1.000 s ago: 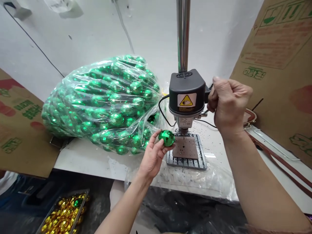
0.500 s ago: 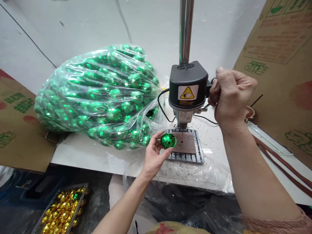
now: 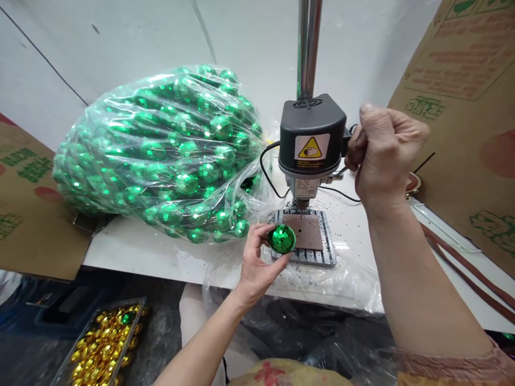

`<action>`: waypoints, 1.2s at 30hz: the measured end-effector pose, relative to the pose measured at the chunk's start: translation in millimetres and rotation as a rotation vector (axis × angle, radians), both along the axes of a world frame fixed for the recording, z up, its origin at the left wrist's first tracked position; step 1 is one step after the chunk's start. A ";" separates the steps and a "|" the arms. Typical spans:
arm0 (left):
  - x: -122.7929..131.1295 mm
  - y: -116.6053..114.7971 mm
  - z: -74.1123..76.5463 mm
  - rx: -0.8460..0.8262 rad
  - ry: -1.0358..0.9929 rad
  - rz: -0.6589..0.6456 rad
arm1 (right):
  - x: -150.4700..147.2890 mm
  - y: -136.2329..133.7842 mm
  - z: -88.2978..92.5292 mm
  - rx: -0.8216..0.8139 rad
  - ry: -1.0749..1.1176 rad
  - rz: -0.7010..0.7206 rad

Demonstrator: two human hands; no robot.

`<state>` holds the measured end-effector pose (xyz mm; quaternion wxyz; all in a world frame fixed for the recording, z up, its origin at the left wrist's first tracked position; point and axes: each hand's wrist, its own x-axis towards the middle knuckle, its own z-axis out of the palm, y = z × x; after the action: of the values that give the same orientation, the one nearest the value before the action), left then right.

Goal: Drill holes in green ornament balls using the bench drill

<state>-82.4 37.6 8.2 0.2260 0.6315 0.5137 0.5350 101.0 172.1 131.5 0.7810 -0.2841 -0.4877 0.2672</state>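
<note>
My left hand (image 3: 255, 265) pinches a shiny green faceted ball (image 3: 281, 238) just left of the drill press's slotted base plate (image 3: 306, 237). The ball sits in front of and below the drill bit, not under it. My right hand (image 3: 382, 155) is closed in a fist on the feed lever at the right side of the black drill head (image 3: 311, 136); the lever itself is mostly hidden by my fingers. A chrome column (image 3: 309, 48) rises behind the head.
A big clear plastic bag of green faceted balls (image 3: 161, 155) lies on the white table (image 3: 137, 254) left of the drill. Cardboard sheets stand at the left (image 3: 32, 209) and the right (image 3: 470, 107). A tray of gold balls (image 3: 102, 346) sits below the table's left front.
My left hand has turned the green ball and lowered it slightly toward the base plate's front left corner. The right fist stays on the lever.
</note>
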 end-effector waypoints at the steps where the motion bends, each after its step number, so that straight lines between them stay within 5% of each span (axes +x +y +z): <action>1: 0.3 -0.8 -0.5 0.003 0.003 0.001 | -0.2 -0.2 0.2 0.003 -0.002 -0.002; 36: 12.7 -20.3 -19.1 -0.167 -0.455 -0.084 | -2.9 5.9 -2.0 0.038 0.046 -0.024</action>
<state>-69.6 17.3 -10.9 0.4094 0.4948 0.4653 0.6092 98.1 178.0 129.5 0.8004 -0.2689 -0.4710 0.2553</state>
